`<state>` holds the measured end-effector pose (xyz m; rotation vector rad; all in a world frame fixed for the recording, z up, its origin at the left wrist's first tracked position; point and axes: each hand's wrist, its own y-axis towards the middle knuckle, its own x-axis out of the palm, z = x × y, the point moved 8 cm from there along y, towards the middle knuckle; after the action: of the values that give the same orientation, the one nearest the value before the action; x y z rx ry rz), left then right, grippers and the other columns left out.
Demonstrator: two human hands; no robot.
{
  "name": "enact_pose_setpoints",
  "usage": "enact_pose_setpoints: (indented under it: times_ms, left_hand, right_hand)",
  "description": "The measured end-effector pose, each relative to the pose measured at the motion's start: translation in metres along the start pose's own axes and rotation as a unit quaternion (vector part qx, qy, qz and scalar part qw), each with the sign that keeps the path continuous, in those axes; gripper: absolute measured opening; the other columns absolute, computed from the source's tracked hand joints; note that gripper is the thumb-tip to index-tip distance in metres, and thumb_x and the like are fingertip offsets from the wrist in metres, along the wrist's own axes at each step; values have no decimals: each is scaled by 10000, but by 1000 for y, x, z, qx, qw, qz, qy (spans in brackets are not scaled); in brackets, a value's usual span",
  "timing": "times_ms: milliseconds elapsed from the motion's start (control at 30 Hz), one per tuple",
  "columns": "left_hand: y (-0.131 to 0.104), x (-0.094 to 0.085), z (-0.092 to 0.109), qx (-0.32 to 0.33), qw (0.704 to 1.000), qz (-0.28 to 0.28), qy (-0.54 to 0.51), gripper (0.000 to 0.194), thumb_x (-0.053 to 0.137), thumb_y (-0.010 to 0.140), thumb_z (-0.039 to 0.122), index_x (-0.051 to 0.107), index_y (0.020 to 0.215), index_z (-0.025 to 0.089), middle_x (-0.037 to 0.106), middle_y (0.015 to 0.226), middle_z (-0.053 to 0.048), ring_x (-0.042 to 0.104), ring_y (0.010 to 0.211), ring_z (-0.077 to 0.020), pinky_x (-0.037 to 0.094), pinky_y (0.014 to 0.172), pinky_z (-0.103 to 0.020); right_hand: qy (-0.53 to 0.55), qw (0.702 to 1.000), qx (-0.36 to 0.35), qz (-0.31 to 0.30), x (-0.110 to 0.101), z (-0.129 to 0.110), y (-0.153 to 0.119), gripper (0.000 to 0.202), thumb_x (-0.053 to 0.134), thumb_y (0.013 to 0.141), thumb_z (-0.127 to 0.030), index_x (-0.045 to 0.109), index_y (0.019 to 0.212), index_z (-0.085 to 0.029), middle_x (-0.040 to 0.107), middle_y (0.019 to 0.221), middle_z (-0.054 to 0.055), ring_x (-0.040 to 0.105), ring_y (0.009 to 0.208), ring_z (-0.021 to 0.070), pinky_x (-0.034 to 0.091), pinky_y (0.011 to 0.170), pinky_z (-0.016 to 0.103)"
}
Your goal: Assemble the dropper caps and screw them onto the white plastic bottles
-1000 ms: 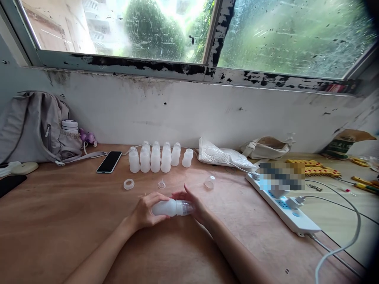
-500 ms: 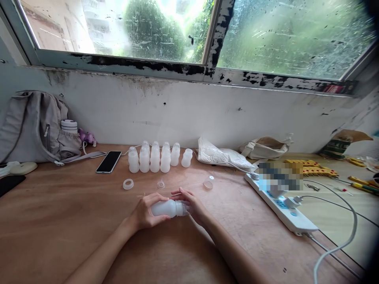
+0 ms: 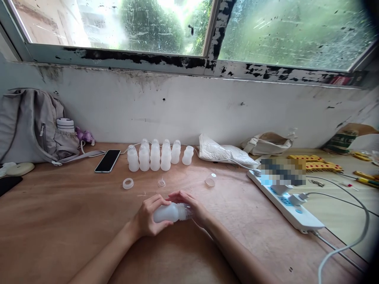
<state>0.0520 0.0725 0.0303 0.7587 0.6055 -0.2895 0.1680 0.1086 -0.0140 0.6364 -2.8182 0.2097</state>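
Note:
A frosted white baby bottle lies on its side above the tabletop, its clear cap pointing right. My left hand is wrapped round the bottle's body, thumb below and fingers over the top. At the other end, my right hand is closed round the clear cap, partly hiding it. Beyond the hands lie a white collar ring, a clear silicone teat and a clear cap. Several capped bottles stand upright in a group farther back, with an uncapped bottle at their right.
A phone and a grey backpack are at the left. A white plastic package and a cloth bag rest by the wall. On the right, a power strip with trailing cables crosses the table.
Both hands, still on the bottle, have shifted slightly right and nearer in view. The right fingers have come closer to the left hand. The camera view has shifted a little.

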Motion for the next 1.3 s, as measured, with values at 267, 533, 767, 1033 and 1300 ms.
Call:
enact_pose_setpoints:
  times_ms: [267, 533, 767, 1033, 1300]
  left_hand:
    - [-1, -2, 22, 80, 996, 5, 33, 365, 632, 619, 213, 498, 955, 164, 596, 843, -80, 558, 731, -205, 473, 644, -331]
    - [1, 5, 6, -32, 996, 51, 64, 374, 583, 748, 303, 459, 1083, 190, 580, 959, -75, 563, 871, -206, 471, 760, -327]
    - [-6, -15, -17, -141, 970, 192, 41, 332, 362, 869, 228, 339, 1198, 188, 439, 1167, -108, 433, 1100, -209, 377, 931, -386]
    - [-3, 13, -1, -75, 990, 98, 74, 526, 417, 799, 138, 242, 1292, 183, 369, 1268, -126, 326, 1213, -240, 322, 992, -423]
    - [-1, -5, -25, -89, 969, 122, 197, 450, 449, 762, 112, 381, 1197, 203, 481, 1188, -92, 389, 1159, -242, 340, 956, -434]
  right_hand:
    - [21, 998, 38, -51, 11, 5, -2, 340, 518, 785, -431, 626, 968, -165, 655, 929, 85, 579, 871, 230, 400, 763, 355]
    - [287, 939, -32, 184, -49, 10, 9, 366, 430, 789, -512, 610, 825, -196, 639, 824, 64, 604, 747, 204, 449, 786, 388]
    - [122, 992, -10, 37, -4, 1, 4, 282, 550, 779, -367, 557, 1006, -200, 601, 943, 60, 604, 762, 180, 487, 699, 352]
    - [-23, 993, -89, 72, 3, 1, 6, 330, 664, 674, -366, 582, 928, -172, 651, 908, 60, 599, 849, 214, 477, 729, 332]
    - [-297, 887, -173, 308, -80, -53, 25, 486, 677, 606, -400, 462, 983, -182, 662, 837, 69, 623, 744, 238, 463, 677, 355]
